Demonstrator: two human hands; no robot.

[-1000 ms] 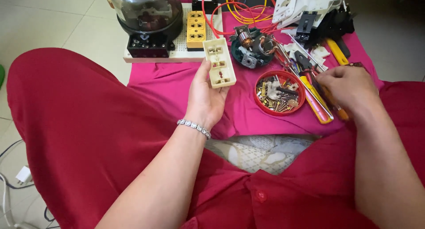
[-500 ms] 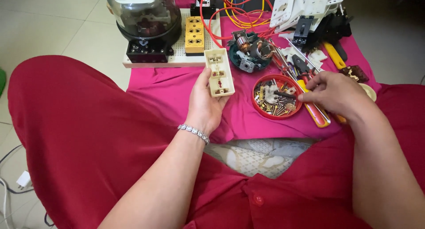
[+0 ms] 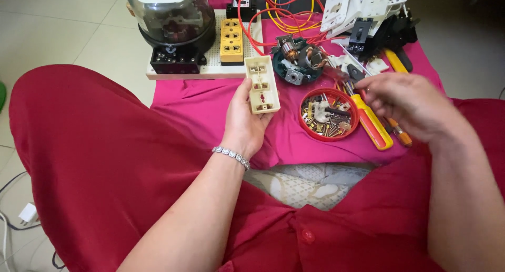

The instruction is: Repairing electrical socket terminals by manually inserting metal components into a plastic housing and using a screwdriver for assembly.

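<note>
Holding a cream socket strip [image 3: 261,84] upright at about 12 o'clock of its palm, the left hand [image 3: 244,126] grips it with thumb and fingers closed round the lower end. The right hand [image 3: 413,104] hovers at 3 o'clock of the red dish of screws [image 3: 329,114], fingers curled above a yellow screwdriver [image 3: 373,126]; I cannot tell whether it grips anything. Both lie on pink cloth [image 3: 189,114].

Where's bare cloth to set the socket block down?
Free: pink cloth between the white board and the left hand holding the socket block. Crowded: right of it, the red dish, motor part, screwdrivers under the right hand.
</note>
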